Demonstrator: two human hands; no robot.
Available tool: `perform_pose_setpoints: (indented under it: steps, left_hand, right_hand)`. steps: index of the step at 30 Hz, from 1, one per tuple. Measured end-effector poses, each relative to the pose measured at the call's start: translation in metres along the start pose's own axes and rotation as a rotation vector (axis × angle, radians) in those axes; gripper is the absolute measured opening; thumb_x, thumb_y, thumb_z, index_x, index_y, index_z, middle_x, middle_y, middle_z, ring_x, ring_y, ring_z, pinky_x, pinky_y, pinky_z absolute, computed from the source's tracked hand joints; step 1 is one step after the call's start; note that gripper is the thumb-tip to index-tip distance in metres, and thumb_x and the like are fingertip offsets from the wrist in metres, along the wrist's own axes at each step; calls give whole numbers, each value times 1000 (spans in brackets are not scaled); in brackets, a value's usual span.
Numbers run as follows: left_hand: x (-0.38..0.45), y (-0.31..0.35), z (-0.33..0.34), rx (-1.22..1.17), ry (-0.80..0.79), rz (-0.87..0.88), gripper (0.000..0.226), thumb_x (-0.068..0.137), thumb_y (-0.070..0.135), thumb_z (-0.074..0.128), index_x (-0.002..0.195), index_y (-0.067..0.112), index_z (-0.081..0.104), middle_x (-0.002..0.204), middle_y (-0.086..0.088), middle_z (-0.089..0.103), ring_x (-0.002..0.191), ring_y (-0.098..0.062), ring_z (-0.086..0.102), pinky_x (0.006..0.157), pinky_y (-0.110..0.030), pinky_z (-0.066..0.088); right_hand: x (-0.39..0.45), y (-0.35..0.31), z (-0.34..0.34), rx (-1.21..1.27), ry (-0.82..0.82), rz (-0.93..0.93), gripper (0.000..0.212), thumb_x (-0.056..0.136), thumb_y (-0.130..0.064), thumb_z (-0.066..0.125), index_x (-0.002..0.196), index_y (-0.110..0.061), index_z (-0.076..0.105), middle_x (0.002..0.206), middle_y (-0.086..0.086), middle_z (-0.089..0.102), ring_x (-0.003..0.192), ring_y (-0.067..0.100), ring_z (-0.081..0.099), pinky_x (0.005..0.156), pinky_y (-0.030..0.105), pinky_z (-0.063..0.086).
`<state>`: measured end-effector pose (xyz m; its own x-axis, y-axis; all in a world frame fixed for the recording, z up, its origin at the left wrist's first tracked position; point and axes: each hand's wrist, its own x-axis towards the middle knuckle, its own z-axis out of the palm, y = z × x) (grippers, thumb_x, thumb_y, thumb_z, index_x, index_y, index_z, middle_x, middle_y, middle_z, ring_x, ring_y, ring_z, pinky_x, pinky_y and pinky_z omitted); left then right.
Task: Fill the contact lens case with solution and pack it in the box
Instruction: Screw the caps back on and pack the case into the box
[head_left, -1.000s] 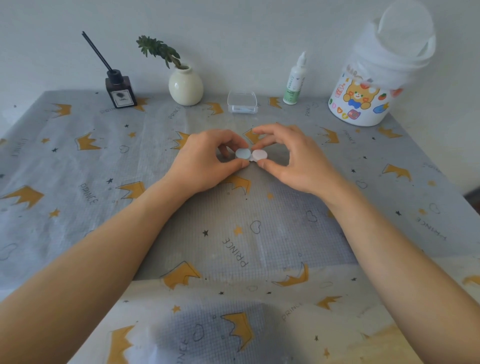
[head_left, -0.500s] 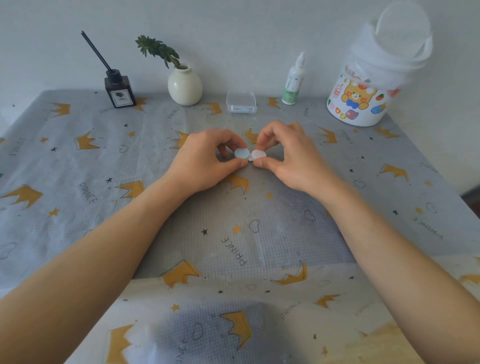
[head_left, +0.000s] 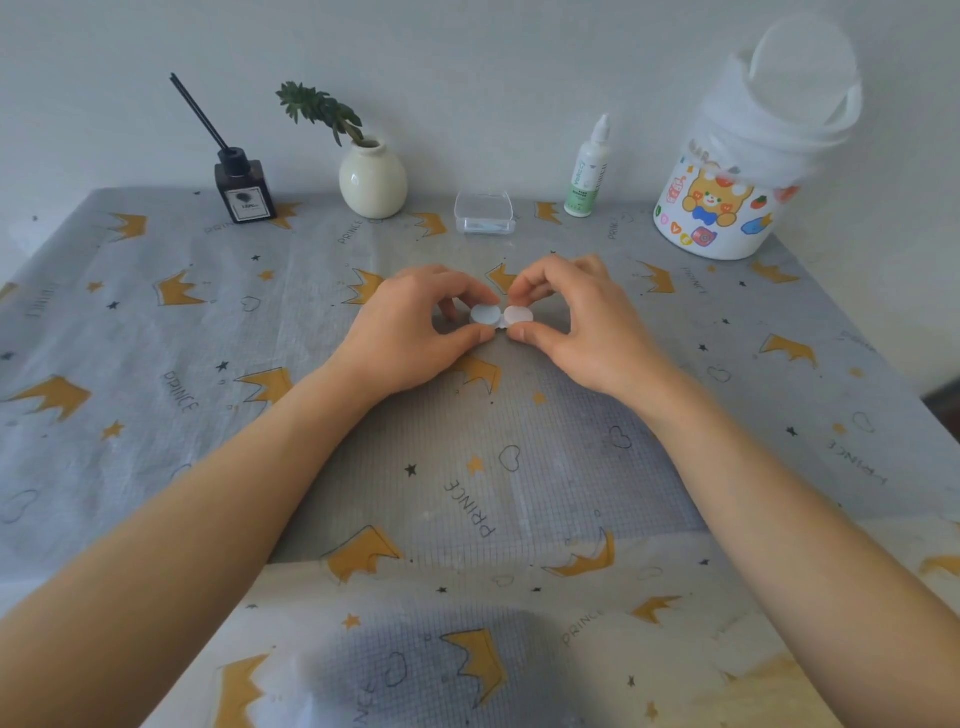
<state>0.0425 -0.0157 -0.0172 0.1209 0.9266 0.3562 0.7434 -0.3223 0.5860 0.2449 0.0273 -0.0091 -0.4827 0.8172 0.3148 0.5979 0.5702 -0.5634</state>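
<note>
Fingers (head_left: 480, 291) of the left hand (head_left: 410, 332) pinch the blue cap of the contact lens case (head_left: 501, 316); the right hand (head_left: 587, 322) pinches the white cap between thumb and forefinger in the same way. The case lies on the tabletop (head_left: 156, 415) at frame centre, between the two hands.

Both caps appear to be seated, though the view is too small to show whether either has been loosened. The step in hand is judged to be cap removal before filling.

Procedure:
- Hold the case flat against the tabletop so it cannot tip.
- Turn one cap at a time, steadying the case with the other hand.
- Set each cap down beside its own well.

The clear box (head_left: 484, 213) stands above the hands in the frame. The solution bottle (head_left: 588, 171) stands upright to its right, well apart from the case. A white vase (head_left: 372, 179) and a diffuser bottle (head_left: 244, 189) occupy the upper left; a lined tub (head_left: 727, 197) occupies the upper right.
</note>
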Motion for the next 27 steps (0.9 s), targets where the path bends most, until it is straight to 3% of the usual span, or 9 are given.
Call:
perform_pose_setpoints:
  steps: [4, 8, 11, 18, 23, 27]
  left_hand:
    - [1, 0, 0, 15, -22, 11, 23, 82, 32, 75, 105, 33, 71, 100, 14, 62, 87, -4, 57, 75, -18, 42]
    - [0, 1, 1, -15, 4, 10, 28, 82, 45, 74, 106, 31, 70, 97, 15, 62, 85, -1, 56, 75, -14, 43]
    - [0, 2, 1, -30, 3, -2, 26, 83, 38, 74, 107, 32, 68, 96, 13, 65, 85, -1, 57, 76, -15, 43]
    - [-1, 3, -1, -83, -7, -41, 25, 85, 27, 74, 110, 29, 68, 98, 18, 69, 85, 2, 61, 65, 0, 36]
    - [-3, 2, -4, -103, -50, -39, 33, 84, 18, 74, 114, 26, 66, 104, 16, 70, 92, 2, 63, 67, -1, 37]
    - [-3, 3, -2, -61, 11, -35, 32, 85, 34, 73, 115, 28, 64, 107, 18, 67, 98, -2, 59, 73, -9, 37]
  right_hand:
    - [0, 1, 0, 4, -1, -3, 30, 82, -22, 78, 107, -27, 62, 95, -26, 51, 112, 5, 48, 85, -7, 24]
    - [0, 2, 0, 11, -4, 2, 30, 83, -23, 78, 108, -29, 61, 97, -25, 50, 111, 3, 47, 84, -8, 24]
    - [0, 2, 1, 13, -6, 8, 31, 83, -25, 78, 108, -30, 61, 98, -24, 50, 110, 1, 46, 84, -8, 24]
    - [0, 3, 0, 21, 0, 8, 31, 82, -26, 79, 106, -31, 61, 95, -26, 52, 109, 0, 46, 83, -8, 24]
    - [0, 5, 0, 21, 1, 2, 31, 82, -26, 79, 106, -31, 61, 94, -27, 54, 110, 1, 46, 83, -7, 24]
    - [1, 5, 0, 27, -6, 1, 30, 82, -26, 78, 106, -31, 60, 95, -24, 59, 112, 0, 44, 84, -2, 28]
